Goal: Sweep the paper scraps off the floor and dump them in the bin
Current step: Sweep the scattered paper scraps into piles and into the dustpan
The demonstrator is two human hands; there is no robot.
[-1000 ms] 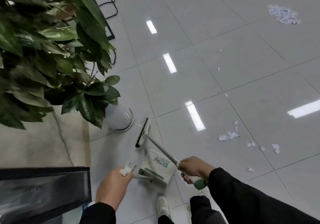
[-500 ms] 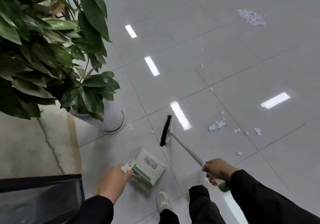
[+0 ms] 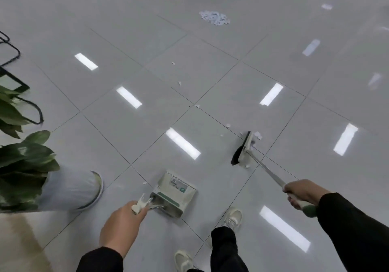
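Observation:
My left hand (image 3: 121, 227) grips the handle of a white and green dustpan (image 3: 175, 194) that hangs low over the tiled floor. My right hand (image 3: 302, 194) grips the green end of a broom handle. The black-bristled broom head (image 3: 242, 149) rests on the floor to the right of the dustpan, right beside a few white paper scraps (image 3: 257, 135). Single scraps (image 3: 179, 83) lie scattered further out. A dense pile of scraps (image 3: 214, 18) lies far ahead. No bin is in view.
A potted plant in a white pot (image 3: 69, 187) stands at the left, its leaves (image 3: 23, 156) reaching over the floor. Black metal chair legs (image 3: 12, 50) sit at the far left. My feet in white shoes (image 3: 232, 219) stand below the dustpan.
The view has swung right, away from the plant. The broom head has moved right and forward, up against the nearby scraps. The dustpan has moved forward with my left hand.

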